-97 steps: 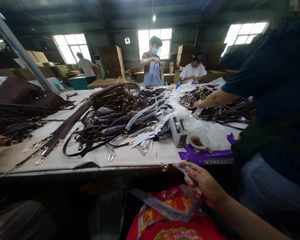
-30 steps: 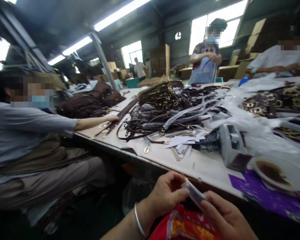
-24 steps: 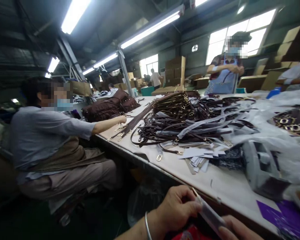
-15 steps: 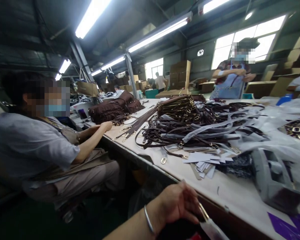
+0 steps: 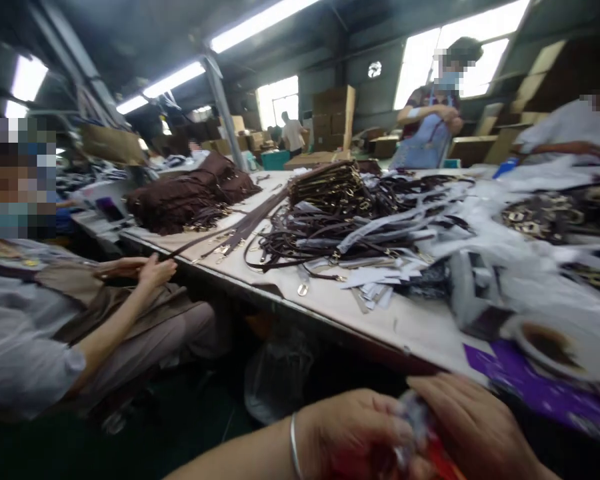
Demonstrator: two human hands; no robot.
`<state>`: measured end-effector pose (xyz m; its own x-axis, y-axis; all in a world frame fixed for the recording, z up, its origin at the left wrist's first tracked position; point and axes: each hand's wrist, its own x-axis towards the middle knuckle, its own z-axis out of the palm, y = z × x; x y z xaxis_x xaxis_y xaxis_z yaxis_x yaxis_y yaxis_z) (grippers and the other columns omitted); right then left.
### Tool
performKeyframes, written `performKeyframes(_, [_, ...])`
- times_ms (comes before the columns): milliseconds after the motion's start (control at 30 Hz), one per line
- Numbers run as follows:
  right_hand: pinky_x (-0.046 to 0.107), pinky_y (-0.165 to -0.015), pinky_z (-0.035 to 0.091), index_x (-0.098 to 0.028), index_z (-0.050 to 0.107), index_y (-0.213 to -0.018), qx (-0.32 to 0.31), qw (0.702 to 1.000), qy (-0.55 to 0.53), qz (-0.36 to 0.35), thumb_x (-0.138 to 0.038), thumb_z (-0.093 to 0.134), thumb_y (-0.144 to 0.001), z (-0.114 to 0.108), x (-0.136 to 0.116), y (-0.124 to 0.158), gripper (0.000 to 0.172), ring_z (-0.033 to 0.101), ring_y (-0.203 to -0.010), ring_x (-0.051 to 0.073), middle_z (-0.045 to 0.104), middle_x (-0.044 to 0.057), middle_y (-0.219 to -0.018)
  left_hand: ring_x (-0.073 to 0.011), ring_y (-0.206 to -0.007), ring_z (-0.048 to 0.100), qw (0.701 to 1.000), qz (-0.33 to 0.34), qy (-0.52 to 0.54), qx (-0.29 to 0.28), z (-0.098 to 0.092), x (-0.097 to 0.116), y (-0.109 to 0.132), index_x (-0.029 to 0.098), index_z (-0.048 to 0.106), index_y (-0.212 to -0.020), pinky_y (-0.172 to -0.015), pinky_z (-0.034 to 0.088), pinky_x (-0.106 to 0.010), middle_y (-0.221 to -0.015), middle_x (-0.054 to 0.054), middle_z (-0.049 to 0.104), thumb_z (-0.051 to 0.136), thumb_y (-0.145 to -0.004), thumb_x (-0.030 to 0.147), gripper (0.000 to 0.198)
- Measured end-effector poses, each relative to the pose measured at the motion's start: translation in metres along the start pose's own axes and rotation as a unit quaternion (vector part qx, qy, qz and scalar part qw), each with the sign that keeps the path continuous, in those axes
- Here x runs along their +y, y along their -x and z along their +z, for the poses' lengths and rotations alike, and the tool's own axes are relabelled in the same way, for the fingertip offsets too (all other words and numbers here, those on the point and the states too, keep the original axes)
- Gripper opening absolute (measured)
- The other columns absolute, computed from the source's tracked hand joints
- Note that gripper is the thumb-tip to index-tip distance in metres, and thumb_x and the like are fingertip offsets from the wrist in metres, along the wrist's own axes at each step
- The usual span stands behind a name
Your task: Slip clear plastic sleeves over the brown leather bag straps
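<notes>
At the bottom of the view, my left hand (image 5: 357, 427), with a silver bangle at the wrist, is closed with its fingertips on a crumpled piece of clear plastic (image 5: 414, 420). My right hand (image 5: 473, 420) meets it from the right, its fingers curled over the same plastic. Something red (image 5: 439, 457) shows beneath and between the hands, too blurred to name. Both hands are in front of the table edge, below the tabletop (image 5: 325, 313). The palms and whatever lies inside them are hidden.
Dark brown straps with gold clasps (image 5: 325, 200) heap the table, beside white paper slips (image 5: 380, 277), a grey tape dispenser (image 5: 475, 287), a tape roll (image 5: 550, 343) and purple plastic (image 5: 545, 387). A seated co-worker (image 5: 145, 273) holds a strap at left. Others work across the table.
My right hand has come into view and joined my left. The gold-coloured metal piece seen at my left fingers is no longer visible. The view has swung right; the seated co-worker now holds a strap.
</notes>
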<state>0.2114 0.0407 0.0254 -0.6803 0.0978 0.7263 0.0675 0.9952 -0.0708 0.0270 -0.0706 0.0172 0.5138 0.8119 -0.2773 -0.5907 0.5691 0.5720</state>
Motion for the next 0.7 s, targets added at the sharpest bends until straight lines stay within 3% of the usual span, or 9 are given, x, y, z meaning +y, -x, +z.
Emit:
performKeyframes(33, [0.031, -0.071, 0.055, -0.018, 0.064, -0.111, -0.004, 1.0, 0.01, 0.014, -0.015, 0.051, -0.089, 0.0, 0.001, -0.003, 0.025, 0.071, -0.073, 0.02, 0.076, 0.007, -0.084, -0.0119, -0.052, 0.055, 1.0, -0.016, 0.006, -0.019, 0.008, 0.004, 0.004, 0.012, 0.062, -0.087, -0.043, 0.037, -0.02, -0.073, -0.006, 0.06, 0.082, -0.064, 0.046, 0.047])
performKeyframes(100, [0.032, -0.071, 0.054, -0.016, 0.063, -0.109, -0.021, 0.999, 0.007, 0.044, -0.012, 0.048, -0.091, 0.002, 0.006, -0.006, 0.024, 0.07, -0.076, 0.02, 0.075, 0.009, -0.087, -0.0045, -0.045, 0.042, 0.999, -0.032, 0.031, -0.005, 0.017, 0.014, 0.01, 0.016, 0.057, -0.091, -0.041, 0.03, -0.015, -0.069, 0.001, 0.052, 0.076, -0.076, 0.033, 0.03])
performKeyframes(167, [0.033, -0.072, 0.055, -0.016, 0.063, -0.109, -0.045, 0.996, 0.001, 0.076, -0.012, 0.046, -0.091, 0.005, 0.01, -0.005, 0.025, 0.069, -0.078, 0.02, 0.075, 0.01, -0.089, -0.0008, -0.041, 0.027, 0.998, -0.051, 0.034, 0.01, 0.019, 0.021, 0.011, 0.017, 0.054, -0.089, -0.039, 0.02, -0.012, -0.064, 0.006, 0.042, 0.07, -0.084, 0.027, 0.02])
performKeyframes(233, [0.034, -0.073, 0.055, -0.016, 0.065, -0.108, -0.064, 0.993, -0.005, 0.095, -0.012, 0.044, -0.092, 0.006, 0.013, 0.0, 0.026, 0.069, -0.08, 0.021, 0.075, 0.01, -0.09, -0.0008, -0.04, 0.02, 0.998, -0.065, 0.018, 0.011, 0.016, 0.021, 0.011, 0.015, 0.056, -0.089, -0.037, 0.017, -0.012, -0.06, 0.007, 0.039, 0.067, -0.088, 0.032, 0.02])
performKeyframes(433, [0.036, -0.081, 0.055, -0.016, 0.065, -0.112, -0.069, 0.99, -0.05, 0.115, -0.013, 0.045, -0.093, 0.008, 0.018, 0.015, 0.028, 0.069, -0.09, 0.021, 0.075, 0.011, -0.097, -0.0034, -0.032, 0.034, 0.999, -0.04, -0.019, -0.028, 0.009, 0.005, 0.009, 0.008, 0.065, -0.08, -0.033, 0.026, -0.016, -0.048, 0.006, 0.044, 0.071, -0.084, 0.043, 0.036])
performKeyframes(567, [0.032, -0.075, 0.053, -0.015, 0.064, -0.104, -0.081, 0.972, -0.102, 0.196, -0.016, 0.041, -0.096, 0.021, 0.007, 0.026, 0.025, 0.068, -0.079, 0.019, 0.073, 0.009, -0.088, -0.0084, -0.039, 0.055, 0.996, 0.083, 0.021, 0.014, 0.017, 0.012, 0.011, 0.011, 0.065, -0.085, -0.041, 0.043, -0.017, -0.056, 0.001, 0.059, 0.074, -0.083, 0.033, 0.024])
performKeyframes(700, [0.025, -0.064, 0.047, -0.018, 0.062, -0.084, -0.16, 0.902, -0.217, 0.338, -0.029, 0.039, -0.1, 0.039, -0.022, 0.038, 0.03, 0.061, -0.066, 0.014, 0.067, 0.003, -0.074, -0.0159, -0.068, 0.072, 0.951, 0.257, 0.054, 0.165, 0.014, 0.041, 0.004, 0.014, 0.067, -0.092, -0.059, 0.057, -0.022, -0.077, -0.004, 0.073, 0.074, -0.083, 0.022, 0.014])
